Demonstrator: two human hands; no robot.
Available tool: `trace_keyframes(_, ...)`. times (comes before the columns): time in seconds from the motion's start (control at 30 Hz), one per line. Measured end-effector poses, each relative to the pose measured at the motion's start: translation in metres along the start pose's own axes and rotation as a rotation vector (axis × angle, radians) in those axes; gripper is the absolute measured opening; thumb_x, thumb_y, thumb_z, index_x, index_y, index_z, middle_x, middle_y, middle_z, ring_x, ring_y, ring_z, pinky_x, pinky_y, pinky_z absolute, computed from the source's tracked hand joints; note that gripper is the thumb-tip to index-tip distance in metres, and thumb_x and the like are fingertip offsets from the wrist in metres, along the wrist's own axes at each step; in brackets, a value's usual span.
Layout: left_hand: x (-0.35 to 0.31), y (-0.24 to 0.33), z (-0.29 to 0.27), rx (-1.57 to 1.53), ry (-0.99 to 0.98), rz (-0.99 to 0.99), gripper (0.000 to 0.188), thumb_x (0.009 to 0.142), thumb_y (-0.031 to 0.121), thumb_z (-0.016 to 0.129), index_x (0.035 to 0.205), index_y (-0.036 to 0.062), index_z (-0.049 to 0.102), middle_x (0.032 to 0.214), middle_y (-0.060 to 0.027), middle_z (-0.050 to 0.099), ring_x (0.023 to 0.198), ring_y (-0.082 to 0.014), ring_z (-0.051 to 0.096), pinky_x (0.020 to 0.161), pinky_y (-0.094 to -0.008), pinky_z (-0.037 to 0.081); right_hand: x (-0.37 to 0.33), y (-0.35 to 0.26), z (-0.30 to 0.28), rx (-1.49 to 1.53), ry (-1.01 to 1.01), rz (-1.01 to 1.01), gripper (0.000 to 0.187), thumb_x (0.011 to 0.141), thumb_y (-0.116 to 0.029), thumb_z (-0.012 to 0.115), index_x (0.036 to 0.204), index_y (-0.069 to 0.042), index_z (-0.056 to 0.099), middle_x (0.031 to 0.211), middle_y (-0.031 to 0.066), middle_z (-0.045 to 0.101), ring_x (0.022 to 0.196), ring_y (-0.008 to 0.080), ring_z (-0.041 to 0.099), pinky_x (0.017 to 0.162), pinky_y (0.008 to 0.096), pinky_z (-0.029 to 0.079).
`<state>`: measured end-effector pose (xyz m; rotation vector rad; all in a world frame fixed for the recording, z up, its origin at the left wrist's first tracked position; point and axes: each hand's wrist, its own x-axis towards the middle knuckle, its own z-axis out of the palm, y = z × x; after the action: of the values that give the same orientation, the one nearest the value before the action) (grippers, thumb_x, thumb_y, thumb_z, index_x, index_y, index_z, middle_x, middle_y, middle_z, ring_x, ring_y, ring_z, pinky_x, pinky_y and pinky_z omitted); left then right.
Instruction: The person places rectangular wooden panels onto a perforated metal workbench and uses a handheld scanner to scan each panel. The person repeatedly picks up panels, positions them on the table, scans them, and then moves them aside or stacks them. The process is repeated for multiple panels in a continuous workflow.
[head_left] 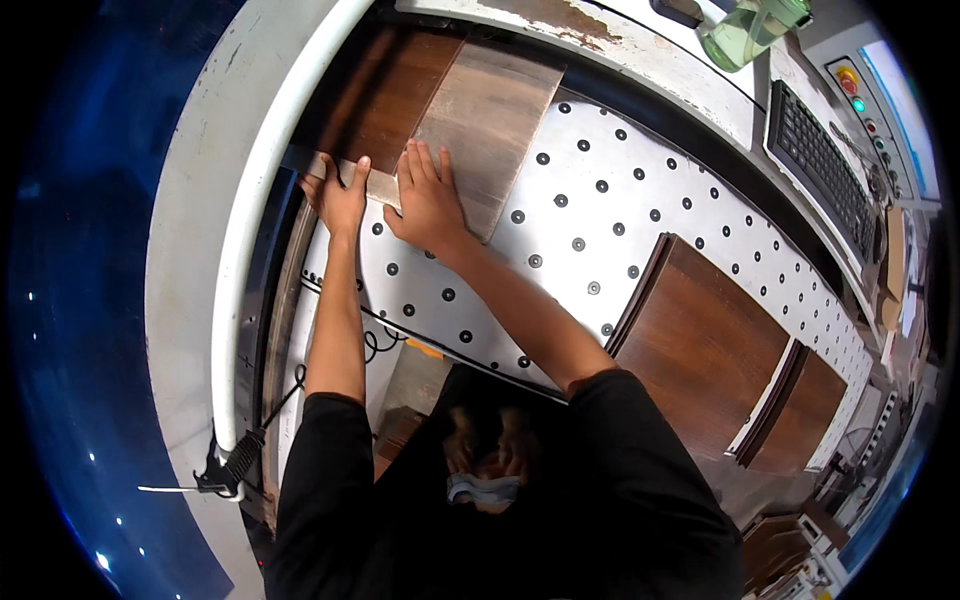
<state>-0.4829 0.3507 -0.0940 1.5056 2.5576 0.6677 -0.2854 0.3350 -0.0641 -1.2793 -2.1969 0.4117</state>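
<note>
A dark brown wooden panel point(400, 80) lies at the far left of a white table dotted with black round studs. Against its right side is a paler, greyish-brown panel point(490, 115). At the dark panel's near left corner is my left hand point(340, 207), thumb and fingers apart against the pale near edge point(378, 187). My right hand point(430, 200) rests with its fingers stretched out over the near edge of the panels, mostly on the paler one. The undersides of both panels are hidden.
More brown panels point(700, 350) lie in stacks on the studded table point(560, 235) to my right. A white curved rail point(235, 280) runs along the left, with a coiled black cable point(245, 455). Far right are a keyboard point(820, 165), a green jug point(745, 35) and a button panel point(860, 105).
</note>
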Motion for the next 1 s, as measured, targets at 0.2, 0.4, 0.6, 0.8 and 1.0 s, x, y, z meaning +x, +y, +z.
trace_keyframes(0.2, -0.001, 0.005, 0.001, -0.004, 0.036, 0.013, 0.106, 0.082, 0.084, 0.054, 0.160, 0.0158, 0.034, 0.158, -0.0433, 0.019, 0.152, -0.0540, 0.008, 0.125, -0.0496, 0.009, -0.003, -0.004, -0.002, -0.019, 0.120, -0.048, 0.077, 0.082, -0.035, 0.070, 0.138, 0.012, 0.048, 0.152, 0.0310, 0.042, 0.146, 0.0420, 0.034, 0.122, 0.0589, 0.020)
trace_keyframes(0.4, 0.005, 0.005, 0.011, -0.052, -0.016, 0.023, 0.111, 0.083, 0.087, 0.048, 0.162, 0.0112, 0.027, 0.157, -0.0449, 0.020, 0.152, -0.0561, 0.001, 0.124, -0.0538, 0.000, -0.055, -0.022, -0.021, -0.057, 0.127, -0.059, 0.060, 0.085, -0.025, 0.070, 0.135, 0.004, 0.056, 0.153, 0.0298, 0.039, 0.145, 0.0440, 0.033, 0.121, 0.0576, 0.024)
trace_keyframes(0.6, 0.000, 0.008, 0.003, -0.075, 0.027, 0.053, 0.109, 0.084, 0.085, 0.050, 0.160, 0.0095, 0.032, 0.157, -0.0441, 0.021, 0.151, -0.0575, 0.000, 0.123, -0.0568, -0.001, -0.159, -0.048, -0.054, -0.047, -0.013, 0.071, 0.054, 0.094, -0.027, 0.063, 0.141, -0.002, 0.055, 0.156, 0.0338, 0.030, 0.147, 0.0493, 0.027, 0.122, 0.0591, 0.019)
trace_keyframes(0.8, -0.047, 0.021, -0.033, 0.063, -0.082, 0.241, 0.095, 0.089, 0.072, 0.057, 0.159, 0.0110, 0.036, 0.159, -0.0434, 0.012, 0.152, -0.0557, 0.002, 0.124, -0.0570, 0.000, -0.189, -0.050, -0.068, -0.058, 0.102, 0.149, 0.053, 0.093, -0.029, 0.066, 0.140, -0.008, 0.056, 0.152, 0.0351, 0.034, 0.144, 0.0514, 0.029, 0.121, 0.0588, 0.021)
trace_keyframes(1.0, -0.189, -0.012, -0.061, -0.059, -0.121, 0.538, 0.071, 0.099, 0.049, 0.060, 0.155, 0.0098, 0.042, 0.162, -0.0356, 0.020, 0.151, -0.0525, 0.016, 0.124, -0.0575, 0.010, -0.191, -0.046, -0.062, -0.016, 0.186, 0.109, 0.052, 0.088, -0.027, 0.072, 0.135, -0.009, 0.060, 0.149, 0.0324, 0.040, 0.141, 0.0514, 0.035, 0.118, 0.0602, 0.026)
